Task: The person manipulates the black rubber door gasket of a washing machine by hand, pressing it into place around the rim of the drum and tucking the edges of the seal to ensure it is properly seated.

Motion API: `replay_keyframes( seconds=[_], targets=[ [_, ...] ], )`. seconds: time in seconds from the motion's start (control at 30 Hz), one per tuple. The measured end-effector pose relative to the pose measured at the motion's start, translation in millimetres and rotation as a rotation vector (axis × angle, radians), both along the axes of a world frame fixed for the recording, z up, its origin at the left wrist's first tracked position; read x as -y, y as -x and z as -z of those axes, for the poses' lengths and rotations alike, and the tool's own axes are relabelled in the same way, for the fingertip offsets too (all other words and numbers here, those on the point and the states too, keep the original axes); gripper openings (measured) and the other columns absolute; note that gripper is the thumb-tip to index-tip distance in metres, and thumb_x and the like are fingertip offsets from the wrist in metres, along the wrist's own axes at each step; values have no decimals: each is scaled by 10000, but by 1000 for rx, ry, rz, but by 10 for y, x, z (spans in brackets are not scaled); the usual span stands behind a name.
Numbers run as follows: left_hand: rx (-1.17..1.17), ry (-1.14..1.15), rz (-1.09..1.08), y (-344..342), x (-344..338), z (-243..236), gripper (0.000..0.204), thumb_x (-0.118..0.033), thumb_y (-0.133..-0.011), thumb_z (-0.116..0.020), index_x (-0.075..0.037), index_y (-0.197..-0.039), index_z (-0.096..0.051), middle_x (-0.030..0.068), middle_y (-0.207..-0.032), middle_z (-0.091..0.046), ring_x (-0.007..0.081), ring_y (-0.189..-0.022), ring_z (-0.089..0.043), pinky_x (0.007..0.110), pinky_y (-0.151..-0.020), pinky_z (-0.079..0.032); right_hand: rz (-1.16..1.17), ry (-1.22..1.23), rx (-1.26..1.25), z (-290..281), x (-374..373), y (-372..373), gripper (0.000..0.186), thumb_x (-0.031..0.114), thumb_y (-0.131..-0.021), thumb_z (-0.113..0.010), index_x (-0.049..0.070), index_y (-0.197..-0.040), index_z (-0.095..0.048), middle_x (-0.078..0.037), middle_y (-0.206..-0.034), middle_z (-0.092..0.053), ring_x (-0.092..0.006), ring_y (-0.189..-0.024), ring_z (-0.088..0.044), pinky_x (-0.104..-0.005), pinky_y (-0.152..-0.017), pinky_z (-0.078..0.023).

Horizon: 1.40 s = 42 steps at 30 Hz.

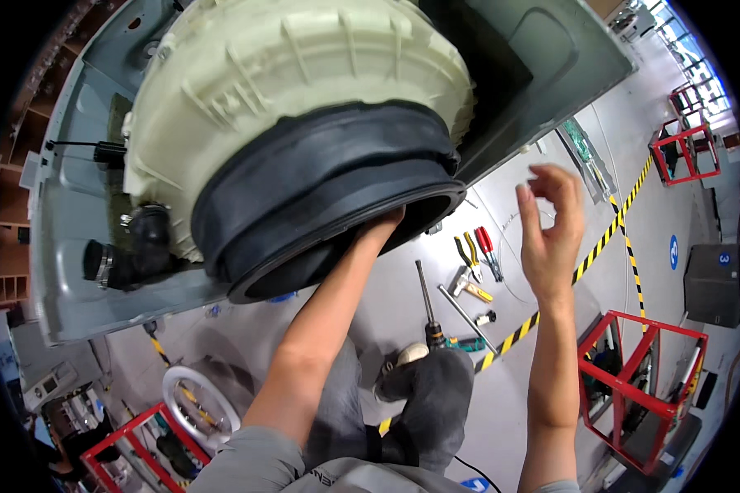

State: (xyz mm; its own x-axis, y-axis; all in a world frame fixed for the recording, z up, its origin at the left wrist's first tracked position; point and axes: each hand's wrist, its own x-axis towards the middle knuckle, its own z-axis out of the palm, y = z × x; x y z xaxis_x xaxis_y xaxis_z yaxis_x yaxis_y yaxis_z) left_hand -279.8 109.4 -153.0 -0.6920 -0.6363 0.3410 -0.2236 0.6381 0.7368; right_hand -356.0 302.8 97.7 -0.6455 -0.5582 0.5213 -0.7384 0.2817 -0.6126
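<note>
A large cream plastic washing machine tub (255,66) sits in a grey metal cabinet (543,49). The black rubber door gasket (329,164) bulges from its front toward me. My left hand (381,223) reaches into the gasket's opening, and the rim and shadow hide its fingers. To the right of the gasket, my right hand (553,234) is raised in the air, away from everything. Its fingers are bent and apart from the thumb, with nothing between them. A black rubber hose (150,238) with a metal clamp is at the tub's lower left.
On the floor lie yellow-handled pliers (469,253), red-handled pliers (488,251), a hammer (471,286), a metal bar (467,316) and a power driver (433,329) with a long bit. A red frame cart (633,386) stands right. A pale ring (173,386) rests lower left.
</note>
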Motion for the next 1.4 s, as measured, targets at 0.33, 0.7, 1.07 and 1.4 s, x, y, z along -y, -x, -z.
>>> replay_keyframes(
  seconds=[0.33,0.7,1.07,1.4],
  targets=[
    [378,-727,-13,-1207,-956,-2570,220,-221,-992,-644,-7,-1034,-671,143,-989,-706,228,-860,-673,342,-743,-512,-128,-406,772,-765,-123,-243,199,136,-938,-688,-10,-1069,-655,-150,-864,-690,-242,-731,-668,-344,-690,-530],
    [275,210,-20,-415,205,-3500,210,-153,-900,-694,-52,-1083,-703,82,-1060,-669,311,-981,-594,414,-872,-427,108,-213,1424,-646,1046,167,293,239,-992,-659,-48,-931,-663,-65,-740,-652,-155,-616,-643,-287,-588,-549],
    [476,256,-47,-260,159,-3247,219,-160,-862,-724,-133,-1077,-750,26,-1072,-613,275,-1052,-516,447,-930,-357,486,-113,1871,-531,1052,255,569,379,-990,-652,-165,-1115,-539,-199,-909,-648,-291,-707,-720,-347,-626,-629],
    [485,219,-86,-214,126,-3280,122,-182,-884,-714,-141,-994,-750,-6,-1027,-639,245,-1054,-555,431,-961,-339,443,440,2278,-620,1268,96,319,295,-981,-699,31,-1153,-649,-96,-1052,-710,-221,-934,-697,-374,-834,-579]
  ],
)
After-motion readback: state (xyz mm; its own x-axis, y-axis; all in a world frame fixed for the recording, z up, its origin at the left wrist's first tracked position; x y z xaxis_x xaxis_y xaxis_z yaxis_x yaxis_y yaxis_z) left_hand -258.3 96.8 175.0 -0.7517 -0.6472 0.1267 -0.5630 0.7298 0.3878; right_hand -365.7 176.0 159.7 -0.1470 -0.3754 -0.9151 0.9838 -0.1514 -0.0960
